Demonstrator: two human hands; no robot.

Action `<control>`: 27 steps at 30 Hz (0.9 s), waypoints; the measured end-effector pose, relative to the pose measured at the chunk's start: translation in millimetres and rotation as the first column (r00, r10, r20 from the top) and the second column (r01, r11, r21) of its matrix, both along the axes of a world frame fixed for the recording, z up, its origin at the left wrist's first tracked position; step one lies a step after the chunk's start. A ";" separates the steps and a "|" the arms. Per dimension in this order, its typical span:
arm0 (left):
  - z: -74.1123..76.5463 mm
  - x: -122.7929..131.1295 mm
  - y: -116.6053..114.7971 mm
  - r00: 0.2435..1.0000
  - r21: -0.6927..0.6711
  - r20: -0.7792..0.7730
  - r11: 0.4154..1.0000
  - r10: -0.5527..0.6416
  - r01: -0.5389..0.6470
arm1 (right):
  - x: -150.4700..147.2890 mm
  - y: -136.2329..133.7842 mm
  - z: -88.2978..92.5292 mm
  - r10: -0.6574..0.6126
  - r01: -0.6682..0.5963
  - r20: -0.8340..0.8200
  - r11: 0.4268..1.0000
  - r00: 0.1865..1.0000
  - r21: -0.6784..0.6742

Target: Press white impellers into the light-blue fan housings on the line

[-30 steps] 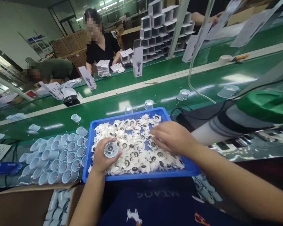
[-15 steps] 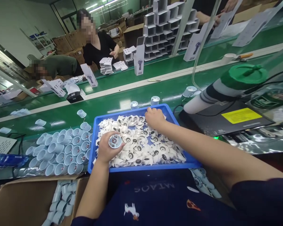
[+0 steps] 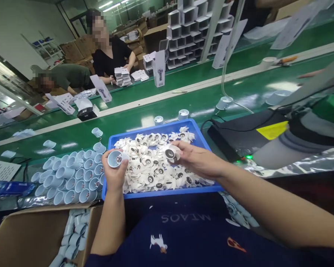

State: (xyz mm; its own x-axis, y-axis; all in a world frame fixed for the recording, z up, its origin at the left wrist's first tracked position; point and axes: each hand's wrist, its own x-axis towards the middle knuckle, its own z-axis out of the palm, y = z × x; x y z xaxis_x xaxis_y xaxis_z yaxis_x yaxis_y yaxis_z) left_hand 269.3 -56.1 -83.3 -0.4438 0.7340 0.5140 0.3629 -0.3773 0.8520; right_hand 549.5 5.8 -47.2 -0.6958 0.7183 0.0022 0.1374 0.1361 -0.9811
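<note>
Green conveyor bench: left hand grips pale-blue cylinder housing over blue tray; right hand pinches white fan impeller above it.

Factory hall: green conveyor belt with white dividing strip; white wall at left, stacked cardboard boxes behind, ceiling strip lights overhead, white carton stacks beyond the belt

Impellers in tray; cylinder housings left; conveyor behind.
</note>
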 end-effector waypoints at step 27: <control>47.6 92.9 -22.0 0.499 -0.131 -0.828 0.954 -0.255 0.271 | 0.1 -25.1 -16.9 -0.101 0.179 -0.168 0.805 0.981 0.566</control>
